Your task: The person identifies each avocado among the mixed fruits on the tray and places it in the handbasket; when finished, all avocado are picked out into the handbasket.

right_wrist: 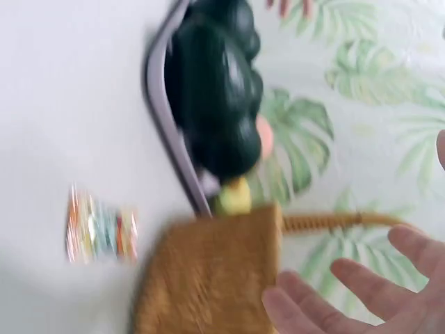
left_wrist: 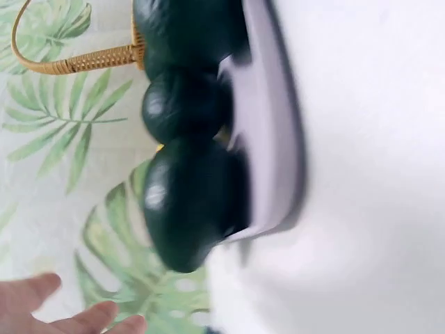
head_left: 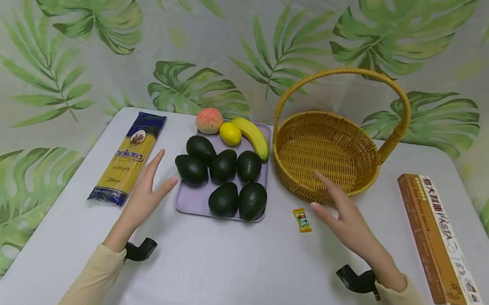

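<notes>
Hands (head_left: 145, 196) (head_left: 349, 226) hover outstretched and apart between a packet (head_left: 132, 154) reading "ankara" and a "PASTA" box (head_left: 440, 241).

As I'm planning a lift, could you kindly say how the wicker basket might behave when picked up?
The wicker basket is probably light for its size, being woven with nothing visible inside. Its handle looks stiff, standing upright unsupported. It might tilt if gripped off-centre, since that handle arches high.

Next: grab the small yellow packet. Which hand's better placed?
Probably the right hand: open, empty and close to the small yellow packet. The left hand is farther, on the other side of the tray.
</notes>
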A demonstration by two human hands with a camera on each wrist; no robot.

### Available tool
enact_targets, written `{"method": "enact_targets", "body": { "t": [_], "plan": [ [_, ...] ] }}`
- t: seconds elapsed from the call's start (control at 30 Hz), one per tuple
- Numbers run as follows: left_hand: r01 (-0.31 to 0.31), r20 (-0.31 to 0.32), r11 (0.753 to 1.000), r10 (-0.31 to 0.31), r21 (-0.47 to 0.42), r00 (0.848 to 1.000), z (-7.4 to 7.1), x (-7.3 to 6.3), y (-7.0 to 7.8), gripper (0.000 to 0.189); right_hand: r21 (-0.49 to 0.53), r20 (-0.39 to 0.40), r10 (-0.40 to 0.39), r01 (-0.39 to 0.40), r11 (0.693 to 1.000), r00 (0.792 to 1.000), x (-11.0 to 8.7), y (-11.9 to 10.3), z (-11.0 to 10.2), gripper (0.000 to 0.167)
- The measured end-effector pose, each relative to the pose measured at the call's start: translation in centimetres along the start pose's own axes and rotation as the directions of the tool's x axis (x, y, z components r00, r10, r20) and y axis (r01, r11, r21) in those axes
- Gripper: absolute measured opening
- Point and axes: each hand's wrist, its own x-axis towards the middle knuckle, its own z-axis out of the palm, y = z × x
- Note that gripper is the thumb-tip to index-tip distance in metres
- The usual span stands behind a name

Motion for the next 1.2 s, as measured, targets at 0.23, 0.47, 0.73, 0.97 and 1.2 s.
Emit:
{"method": "enact_targets", "body": {
  "t": [0.23,0.47,0.73,0.97,1.2],
  "plan": [
    [0.196,0.094,0.975,-0.187,-0.1,0.978,1.4,-0.8,-2.4,0.075,0.226,0.154,0.007,-0.042,0.973,0.988,1.7,-0.1,3.7,0.059],
    [0.287,0.186,0.958,-0.283,0.008,0.941,2.5,-1.4,-3.8,0.082,0.25,0.238,0.02,-0.081,0.965,0.971,3.5,-0.1,5.9,0.06],
    [0.216,0.199,0.971,-0.233,0.105,0.952,3.5,-1.4,-4.0,0.083,0.255,0.317,0.034,-0.12,0.96,0.948,5.8,0.0,7.1,0.064],
    [0.18,0.183,0.979,-0.194,0.094,0.964,3.9,-1.5,-4.4,0.08,0.079,0.298,0.068,-0.095,0.992,0.952,7.3,-0.2,8.1,0.06],
    [0.179,0.175,0.98,-0.192,0.088,0.966,4.0,-1.6,-4.4,0.08,-0.093,0.226,0.058,-0.038,0.995,0.972,7.9,-0.3,9.2,0.055]
  ]
}}
